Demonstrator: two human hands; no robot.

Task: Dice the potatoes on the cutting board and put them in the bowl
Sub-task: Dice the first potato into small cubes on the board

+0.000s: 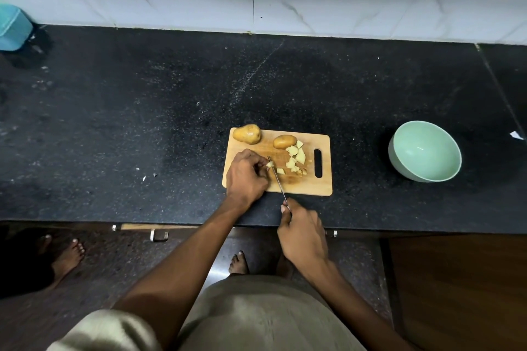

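Note:
A wooden cutting board [310,188] lies on the black counter. Two whole potatoes sit along its far edge: a larger potato [247,133] at the left corner and a smaller potato [284,141] near the middle. Several pale diced pieces [296,158] are piled on the board's right half. My left hand [246,175] pinches a small potato piece [269,164] against the board. My right hand [303,232] grips the handle of a knife [277,178], whose thin blade runs just right of that piece. The pale green bowl [425,151] stands to the right, with nothing in it.
A blue container [12,27] stands at the far left against the marble wall. A small white scrap [516,135] lies right of the bowl. The counter's front edge runs just below the board, with drawer handles [159,235] under it. Bare feet of another person [67,258] show at left.

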